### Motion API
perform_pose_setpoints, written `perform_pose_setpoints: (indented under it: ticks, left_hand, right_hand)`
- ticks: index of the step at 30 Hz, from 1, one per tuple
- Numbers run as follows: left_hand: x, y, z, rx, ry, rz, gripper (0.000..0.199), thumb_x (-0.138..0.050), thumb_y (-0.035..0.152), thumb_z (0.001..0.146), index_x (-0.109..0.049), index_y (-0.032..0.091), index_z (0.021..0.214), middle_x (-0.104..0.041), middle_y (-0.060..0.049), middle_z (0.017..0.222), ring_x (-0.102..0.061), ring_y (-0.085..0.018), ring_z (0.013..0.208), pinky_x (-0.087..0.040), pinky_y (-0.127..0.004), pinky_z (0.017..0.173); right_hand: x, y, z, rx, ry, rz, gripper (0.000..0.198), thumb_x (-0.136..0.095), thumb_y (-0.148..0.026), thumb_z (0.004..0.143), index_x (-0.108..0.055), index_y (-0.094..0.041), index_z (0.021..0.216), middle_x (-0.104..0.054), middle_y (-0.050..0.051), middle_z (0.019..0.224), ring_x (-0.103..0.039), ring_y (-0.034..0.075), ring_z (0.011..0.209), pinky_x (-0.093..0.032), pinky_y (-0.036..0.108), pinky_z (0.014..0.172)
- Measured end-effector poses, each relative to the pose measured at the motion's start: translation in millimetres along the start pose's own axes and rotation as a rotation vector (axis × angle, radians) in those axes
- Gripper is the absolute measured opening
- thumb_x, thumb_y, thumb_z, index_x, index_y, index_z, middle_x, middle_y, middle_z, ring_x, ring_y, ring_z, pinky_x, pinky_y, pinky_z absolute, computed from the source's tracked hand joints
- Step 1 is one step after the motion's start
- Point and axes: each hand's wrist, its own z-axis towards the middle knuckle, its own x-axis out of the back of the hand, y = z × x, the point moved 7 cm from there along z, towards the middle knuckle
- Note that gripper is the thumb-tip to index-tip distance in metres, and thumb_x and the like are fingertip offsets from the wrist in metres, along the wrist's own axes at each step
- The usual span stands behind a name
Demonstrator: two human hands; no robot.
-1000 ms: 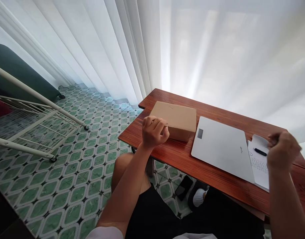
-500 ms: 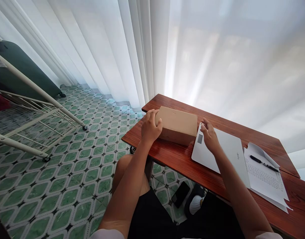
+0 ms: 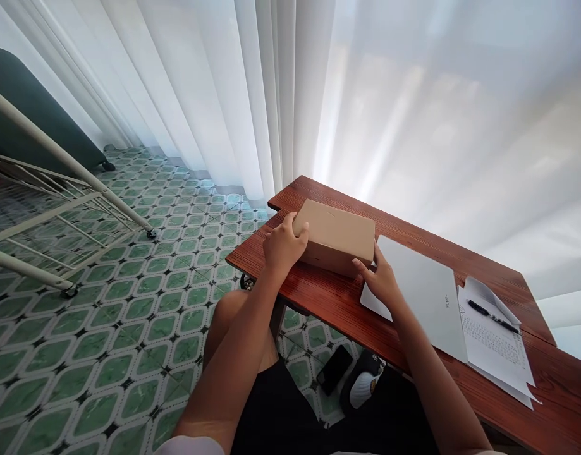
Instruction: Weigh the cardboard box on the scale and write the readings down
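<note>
A closed brown cardboard box point(image 3: 336, 230) rests on the left part of the reddish wooden table point(image 3: 325, 291). My left hand point(image 3: 284, 245) grips its left end, the thumb at the near top edge and the fingers around the far side. At the opposite end, my right hand point(image 3: 379, 275) has its thumb against the near face and its fingers along the right side, so the box sits between both hands. Just right of the box lies a flat silver-white scale or panel point(image 3: 420, 291), partly hidden by my right hand and forearm.
Written sheets of paper point(image 3: 499, 354) with a black pen point(image 3: 492, 316) on them lie at the right of the table. A dark phone point(image 3: 335, 370) is on the tiled floor by my foot. A white wheeled rack point(image 3: 81, 189) stands at left; white curtains point(image 3: 200, 82) hang behind.
My right hand has moved left from above the flat silver-white panel onto the right end of the box. My left hand stays on the box's left end. The view has shifted slightly.
</note>
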Motion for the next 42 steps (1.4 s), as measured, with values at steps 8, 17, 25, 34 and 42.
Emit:
perform_pose_setpoints:
  ticks: [8,17,25,34,42]
  left_hand:
    - [-2.2,5.0,-2.9,-0.014,0.051,0.048,0.056,-0.043,0.045,0.096,-0.055,0.017,0.142,-0.069,-0.017,0.119,-0.066,-0.040,0.102,-0.050,-0.053,0.087]
    - [1.2,11.2,-7.2,-0.136,0.157,-0.012,0.053,-0.035,0.039,0.098,-0.057,0.016,0.141,-0.067,-0.012,0.125,-0.067,-0.035,0.105,-0.051,-0.045,0.085]
    - [9.7,29.3,-22.4,-0.342,0.318,-0.107,0.042,-0.041,0.036,0.098,-0.058,0.019,0.133,-0.069,-0.007,0.121,-0.069,-0.028,0.099,-0.048,-0.034,0.075]
    - [-2.4,49.8,-35.7,-0.556,0.227,-0.199,0.047,-0.041,0.037,0.098,-0.048,0.016,0.140,-0.059,-0.013,0.137,-0.061,-0.027,0.121,-0.049,-0.035,0.096]
    - [-15.4,65.0,-48.3,-0.642,0.147,-0.318,0.044,-0.041,0.032,0.098,-0.050,0.016,0.138,-0.060,-0.014,0.134,-0.062,-0.023,0.117,-0.050,-0.034,0.096]
  right_hand:
    - [-2.5,-6.1,-0.3,0.036,0.038,-0.069,0.087,-0.064,-0.056,0.085,-0.028,-0.022,0.157,-0.058,0.015,0.141,-0.064,0.031,0.113,-0.056,0.047,0.094]
    - [2.4,-1.9,-3.3,-0.008,0.095,-0.132,0.097,-0.069,-0.050,0.082,-0.020,-0.020,0.160,-0.071,0.013,0.113,-0.068,0.028,0.087,-0.058,0.044,0.081]
    - [20.2,-10.8,-13.5,0.081,0.139,-0.020,0.083,-0.068,-0.046,0.084,-0.031,-0.028,0.157,-0.060,0.012,0.139,-0.067,0.029,0.108,-0.059,0.046,0.091]
    - [51.7,-7.6,-25.2,0.083,0.202,-0.022,0.074,-0.068,-0.046,0.084,-0.043,-0.027,0.151,-0.061,0.010,0.138,-0.068,0.028,0.103,-0.061,0.046,0.091]
    - [85.3,-0.5,-45.3,0.096,0.260,-0.019,0.069,-0.067,-0.043,0.085,-0.046,-0.027,0.149,-0.062,0.009,0.137,-0.068,0.028,0.106,-0.061,0.045,0.093]
